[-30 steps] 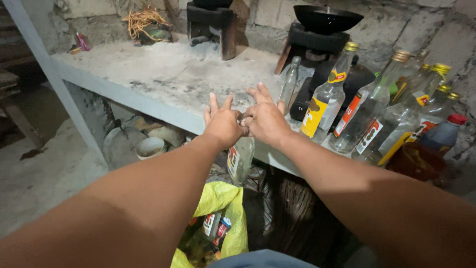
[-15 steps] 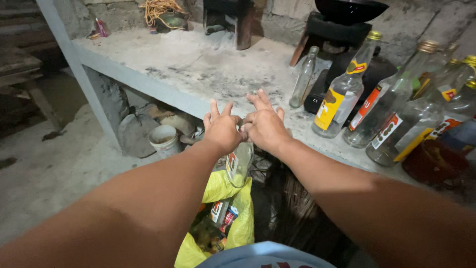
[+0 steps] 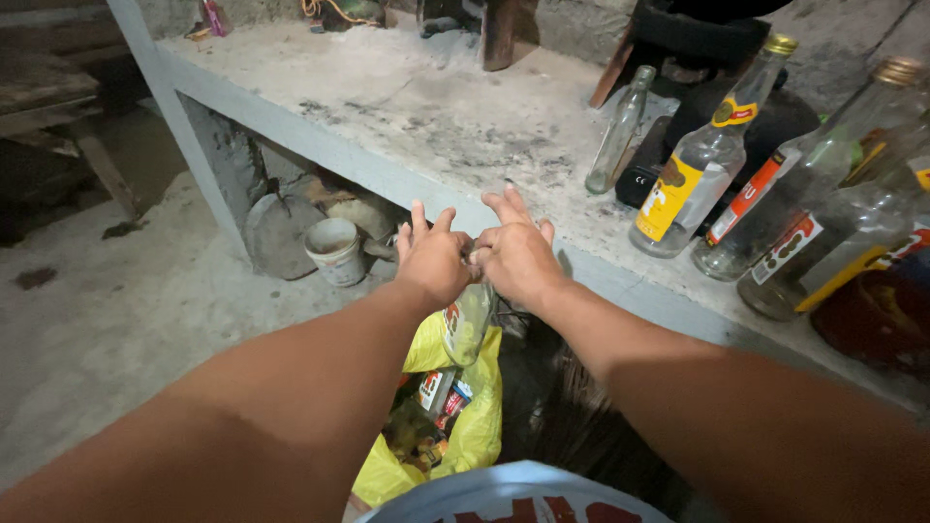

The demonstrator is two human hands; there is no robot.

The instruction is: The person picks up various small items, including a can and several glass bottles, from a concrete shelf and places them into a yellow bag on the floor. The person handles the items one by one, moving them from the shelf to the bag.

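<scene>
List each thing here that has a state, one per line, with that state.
Left hand: on the neck of a clear bottle, fingers spread.
Right hand: on the same neck, fingers spread.
Clear bottle: upright, hanging over the yellow bag.
Yellow bag: open, bottles inside.
Small bottle: upright, empty, uncapped.
Yellow-label bottle: upright, gold cap on.
Red-label bottle: leaning, capped.
White bucket: upright, under the shelf.

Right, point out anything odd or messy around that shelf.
The concrete shelf is smeared with dark grime and dust. Both hands, left hand and right hand, clasp a clear glass bottle hanging over an open yellow bag of discarded packaging. Nothing looks spilled or broken.
</scene>
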